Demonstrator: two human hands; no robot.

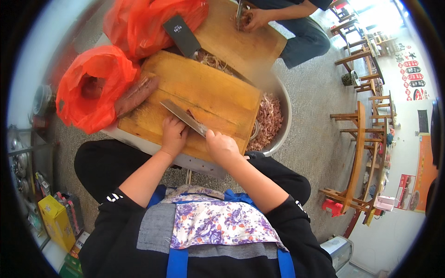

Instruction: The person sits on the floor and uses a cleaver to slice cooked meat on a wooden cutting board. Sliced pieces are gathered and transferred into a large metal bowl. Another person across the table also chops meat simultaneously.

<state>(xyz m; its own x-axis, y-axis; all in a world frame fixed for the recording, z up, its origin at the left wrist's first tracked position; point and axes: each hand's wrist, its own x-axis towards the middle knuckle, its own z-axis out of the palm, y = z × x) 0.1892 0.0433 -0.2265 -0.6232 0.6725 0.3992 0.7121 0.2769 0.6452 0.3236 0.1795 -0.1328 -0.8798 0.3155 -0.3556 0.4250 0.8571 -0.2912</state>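
Note:
A wooden cutting board [194, 104] lies before me. In my right hand [222, 146] is the handle of a cleaver [182, 116], its blade slanting up to the left above the board. My left hand [173, 135] rests on the board against the near side of the blade, fingers curled; whether a piece of meat is under them is hidden. A small dark strip of meat [192, 114] lies just beyond the blade. At the board's left edge is a long chunk of meat [137, 95], beside an open red plastic bag [94, 88] with more meat inside.
A metal basin [286, 118] of chopped meat [266, 121] stands right of the board. Behind are a second board [240, 45], a phone [181, 35] and another red bag [146, 27]. A co-worker's hand [256, 19] is at a blade there. Wooden benches [358, 156] stand at right.

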